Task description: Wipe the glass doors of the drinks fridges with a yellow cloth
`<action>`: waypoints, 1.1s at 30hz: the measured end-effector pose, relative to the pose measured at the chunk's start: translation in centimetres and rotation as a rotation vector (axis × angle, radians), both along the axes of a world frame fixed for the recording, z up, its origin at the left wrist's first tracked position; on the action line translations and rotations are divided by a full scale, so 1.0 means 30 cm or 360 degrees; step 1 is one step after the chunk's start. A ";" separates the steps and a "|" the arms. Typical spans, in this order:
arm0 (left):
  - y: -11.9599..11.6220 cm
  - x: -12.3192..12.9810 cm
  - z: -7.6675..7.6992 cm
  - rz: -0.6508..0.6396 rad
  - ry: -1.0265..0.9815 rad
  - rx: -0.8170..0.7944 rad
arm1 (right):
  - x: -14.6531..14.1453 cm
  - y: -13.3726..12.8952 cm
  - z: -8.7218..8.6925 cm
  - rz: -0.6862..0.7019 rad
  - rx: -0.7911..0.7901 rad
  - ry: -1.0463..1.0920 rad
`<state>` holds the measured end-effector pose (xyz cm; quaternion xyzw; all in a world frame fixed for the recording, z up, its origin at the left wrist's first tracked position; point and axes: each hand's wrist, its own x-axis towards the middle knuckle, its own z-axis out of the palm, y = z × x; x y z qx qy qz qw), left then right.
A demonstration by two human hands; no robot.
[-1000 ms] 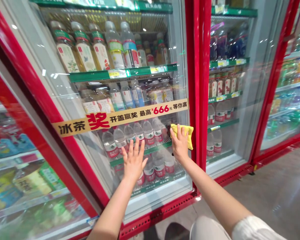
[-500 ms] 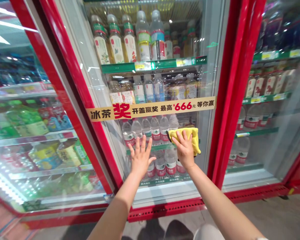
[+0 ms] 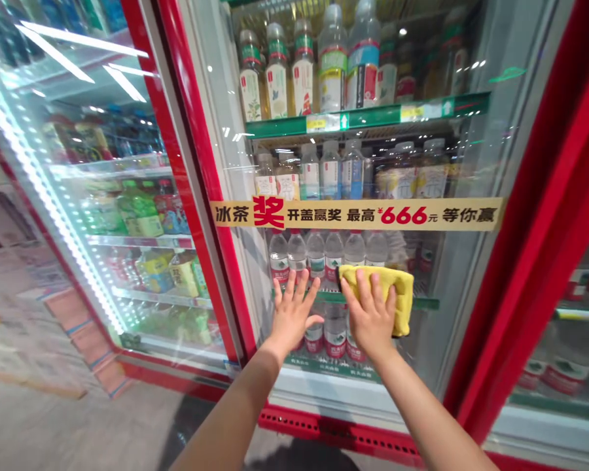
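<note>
A cooler's glass door (image 3: 436, 366) stands in front of me, with a beige printed strip (image 3: 324, 214) across it. Under my right hand (image 3: 373, 314) a yellow cloth (image 3: 403, 297) with dark edging lies flat against the glass, below the strip. The fingers of that hand are spread over the cloth. To its left, my left hand (image 3: 294, 314) holds nothing; its fingers are stretched out and spread at the glass. Whether the left palm touches the pane, I cannot tell. Water bottles (image 3: 334, 252) with red and white labels show through the glass behind both hands.
Red door frames (image 3: 525, 261) border the pane on both sides. Another lit cooler with drinks (image 3: 144, 212) stands at left, beside stacked cartons (image 3: 86, 340). Tea bottles (image 3: 277, 82) fill the upper shelf inside. Grey floor (image 3: 142, 418) runs along the bottom.
The view has turned toward the left and come closer to the door. Against the printed strip, the cloth and my right hand have moved left; my left hand has also shifted left.
</note>
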<state>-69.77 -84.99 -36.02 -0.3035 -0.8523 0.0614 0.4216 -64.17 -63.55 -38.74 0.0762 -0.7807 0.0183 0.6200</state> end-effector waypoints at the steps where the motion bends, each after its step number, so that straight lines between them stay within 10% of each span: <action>1: 0.000 0.005 0.000 -0.0003 0.0010 0.0002 | 0.002 -0.019 -0.008 0.0067 0.0090 -0.0042; 8: 0.008 0.027 0.005 -0.0018 0.0038 0.0009 | 0.036 0.076 0.021 0.0261 0.0081 0.0325; 12: -0.008 0.015 -0.003 -0.0032 0.0092 0.0013 | -0.001 -0.021 0.070 0.0191 -0.0043 0.0365; 21: -0.243 -0.081 -0.128 -0.0205 0.0399 0.0161 | -0.013 -0.114 -0.058 -0.0038 -0.0043 0.0062; 27: -0.255 -0.134 -0.245 -0.0209 0.0408 0.0369 | -0.096 -0.247 -0.075 -0.0246 -0.0046 0.0135; 33: -0.337 -0.127 -0.259 -0.0302 0.0338 0.0327 | -0.064 -0.194 -0.163 -0.0190 0.0035 0.0122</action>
